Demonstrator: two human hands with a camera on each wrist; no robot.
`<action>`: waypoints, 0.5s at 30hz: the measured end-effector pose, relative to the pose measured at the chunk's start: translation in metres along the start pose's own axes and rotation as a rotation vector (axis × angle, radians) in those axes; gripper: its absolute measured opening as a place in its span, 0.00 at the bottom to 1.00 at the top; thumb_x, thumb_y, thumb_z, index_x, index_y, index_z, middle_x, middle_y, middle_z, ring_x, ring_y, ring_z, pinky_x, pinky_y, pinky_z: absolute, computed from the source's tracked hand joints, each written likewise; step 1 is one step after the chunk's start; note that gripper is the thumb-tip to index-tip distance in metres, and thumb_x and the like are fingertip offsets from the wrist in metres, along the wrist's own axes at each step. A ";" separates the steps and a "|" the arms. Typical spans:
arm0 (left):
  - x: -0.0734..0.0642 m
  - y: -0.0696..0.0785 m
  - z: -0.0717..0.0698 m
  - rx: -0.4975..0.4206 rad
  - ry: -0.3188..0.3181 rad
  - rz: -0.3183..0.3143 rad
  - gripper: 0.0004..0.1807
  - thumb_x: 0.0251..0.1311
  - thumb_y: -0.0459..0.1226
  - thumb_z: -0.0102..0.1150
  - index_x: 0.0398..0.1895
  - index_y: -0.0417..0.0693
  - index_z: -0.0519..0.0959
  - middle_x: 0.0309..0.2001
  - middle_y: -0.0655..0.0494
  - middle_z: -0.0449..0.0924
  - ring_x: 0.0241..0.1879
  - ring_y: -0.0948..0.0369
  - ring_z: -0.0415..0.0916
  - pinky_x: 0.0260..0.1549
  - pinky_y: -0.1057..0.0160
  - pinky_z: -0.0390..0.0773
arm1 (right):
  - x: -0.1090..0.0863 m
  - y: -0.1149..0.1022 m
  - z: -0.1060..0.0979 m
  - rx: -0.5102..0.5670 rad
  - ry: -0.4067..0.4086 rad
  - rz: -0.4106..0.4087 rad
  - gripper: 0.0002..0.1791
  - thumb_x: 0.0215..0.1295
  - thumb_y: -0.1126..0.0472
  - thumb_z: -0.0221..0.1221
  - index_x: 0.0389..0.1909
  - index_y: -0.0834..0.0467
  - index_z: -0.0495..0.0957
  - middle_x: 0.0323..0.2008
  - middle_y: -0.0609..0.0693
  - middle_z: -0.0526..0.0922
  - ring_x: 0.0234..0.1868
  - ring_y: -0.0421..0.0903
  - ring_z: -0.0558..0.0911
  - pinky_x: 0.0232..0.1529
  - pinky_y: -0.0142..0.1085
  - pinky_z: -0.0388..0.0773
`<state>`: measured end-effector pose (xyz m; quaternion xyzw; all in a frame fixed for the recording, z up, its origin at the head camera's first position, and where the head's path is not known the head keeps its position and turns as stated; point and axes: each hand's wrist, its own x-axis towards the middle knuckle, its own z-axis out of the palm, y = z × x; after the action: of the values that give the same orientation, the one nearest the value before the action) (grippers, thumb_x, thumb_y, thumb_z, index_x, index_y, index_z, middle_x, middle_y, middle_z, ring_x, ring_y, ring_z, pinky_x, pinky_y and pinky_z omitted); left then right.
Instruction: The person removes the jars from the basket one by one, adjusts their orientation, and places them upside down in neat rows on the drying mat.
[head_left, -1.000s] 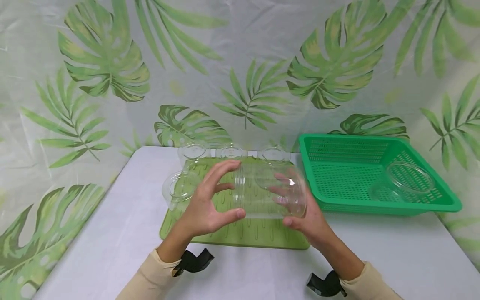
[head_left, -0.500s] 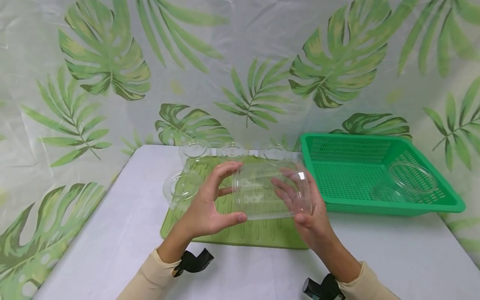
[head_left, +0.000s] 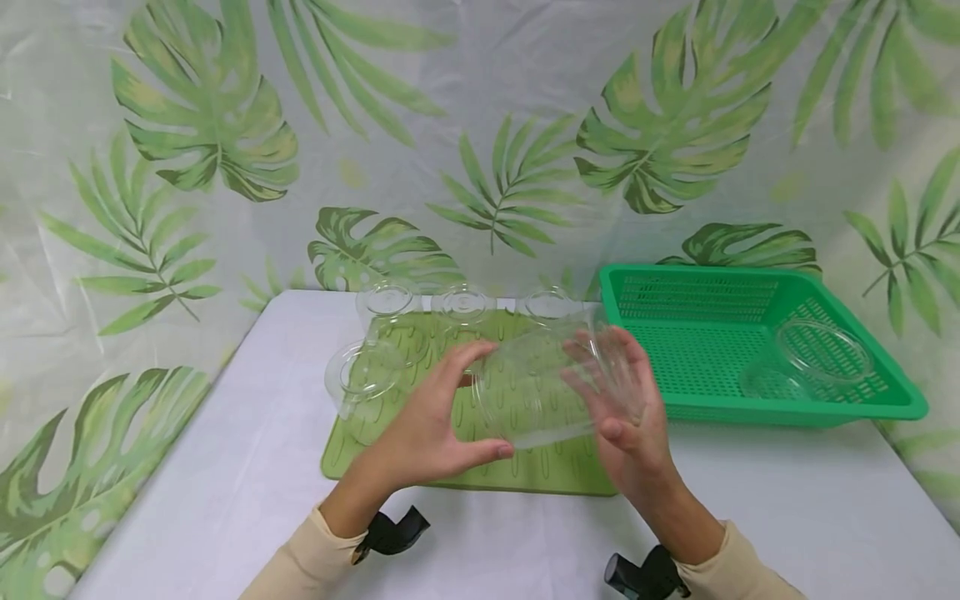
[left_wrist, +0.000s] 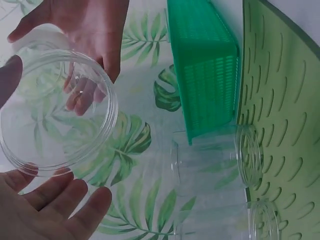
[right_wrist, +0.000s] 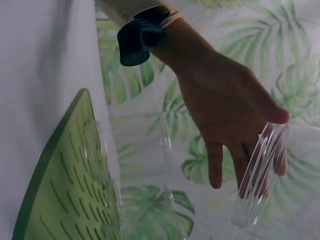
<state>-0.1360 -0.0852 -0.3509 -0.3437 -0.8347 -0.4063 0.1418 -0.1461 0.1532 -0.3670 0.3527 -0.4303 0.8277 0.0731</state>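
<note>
A clear jar (head_left: 536, 396) lies sideways in the air over a green ridged mat (head_left: 540, 477). My left hand (head_left: 427, 437) holds its left end, thumb below and fingers above. Around the base end is my right hand (head_left: 637, 425), thumb in front and fingers showing through the clear wall. In the left wrist view the jar's ridged rim (left_wrist: 112, 115) faces the camera. The right wrist view has my left hand (right_wrist: 225, 102) across, its thumb at the ridged rim (right_wrist: 257, 175).
Several clear jars stand along the mat's back and left, such as one jar (head_left: 551, 307), ridged end down. A green basket (head_left: 675, 283) at right holds another clear jar (head_left: 776, 382), tilted. A leaf-patterned cloth (head_left: 517, 92) hangs behind the white-covered table (head_left: 195, 483).
The jar has shifted slightly right and tilted, its right end higher. Both hands have moved with it; my right hand has turned palm more toward the head camera.
</note>
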 end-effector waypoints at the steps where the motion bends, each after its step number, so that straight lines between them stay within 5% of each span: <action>1: -0.001 0.000 0.000 0.019 -0.002 -0.004 0.55 0.45 0.46 0.79 0.75 0.48 0.56 0.72 0.52 0.63 0.70 0.55 0.65 0.61 0.57 0.78 | 0.000 -0.001 0.000 -0.006 -0.010 -0.006 0.47 0.61 0.56 0.68 0.73 0.64 0.49 0.70 0.61 0.65 0.71 0.54 0.69 0.69 0.41 0.73; 9: -0.004 -0.001 -0.001 0.207 -0.051 -0.011 0.52 0.50 0.50 0.75 0.75 0.45 0.58 0.72 0.50 0.65 0.73 0.55 0.63 0.72 0.52 0.67 | 0.001 -0.003 0.000 -0.010 -0.026 -0.022 0.48 0.57 0.63 0.70 0.72 0.63 0.51 0.72 0.60 0.65 0.73 0.52 0.68 0.70 0.40 0.71; 15: -0.019 -0.002 -0.002 0.323 -0.069 0.041 0.45 0.55 0.47 0.72 0.74 0.45 0.62 0.70 0.50 0.68 0.70 0.55 0.67 0.67 0.53 0.73 | 0.003 -0.010 0.000 -0.143 -0.036 -0.055 0.52 0.50 0.65 0.75 0.72 0.66 0.54 0.67 0.59 0.69 0.69 0.50 0.71 0.68 0.38 0.74</action>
<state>-0.1234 -0.0958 -0.3606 -0.3473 -0.8863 -0.2518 0.1747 -0.1440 0.1589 -0.3589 0.3732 -0.4795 0.7861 0.1131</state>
